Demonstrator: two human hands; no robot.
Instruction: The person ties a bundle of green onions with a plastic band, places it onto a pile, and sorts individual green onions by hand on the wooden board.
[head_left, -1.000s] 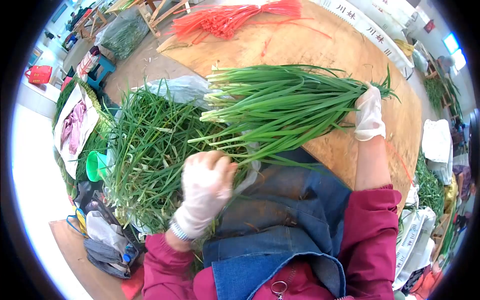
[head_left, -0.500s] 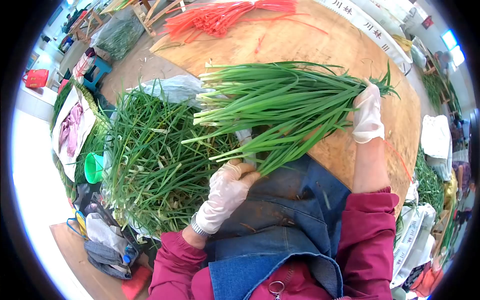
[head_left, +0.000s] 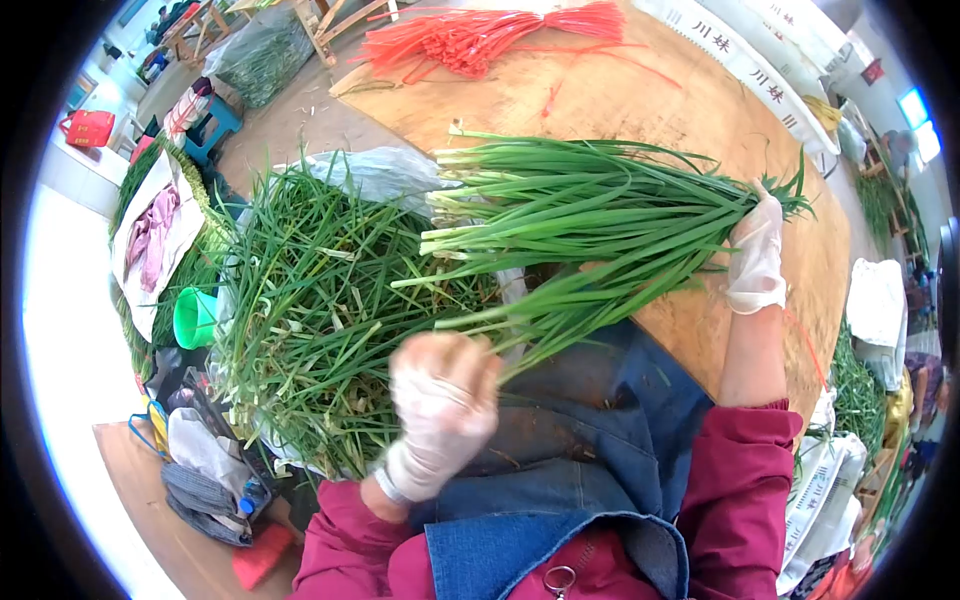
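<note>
The right hand, in a thin pale glove, was at the right side of the wooden table, and its fingers were closed around the leafy tips of a bunch of green stalks. The bunch lay sideways, partly above the table, with its pale ends pointing to the left, toward a big heap of loose leaves.

The left hand, also gloved, was at the near edge of this heap, just beside the lower stalks. Its fingers were bent and narrow (they were quite blurred, I must say), so I cannot tell whether they held a stalk.

Under the heap, a clear plastic sheet showed at the far side. A green cup stood out at the left of the heap. On the far part of the table lay a bundle of red strips. A blue apron was on the near side, between the two arms.
</note>
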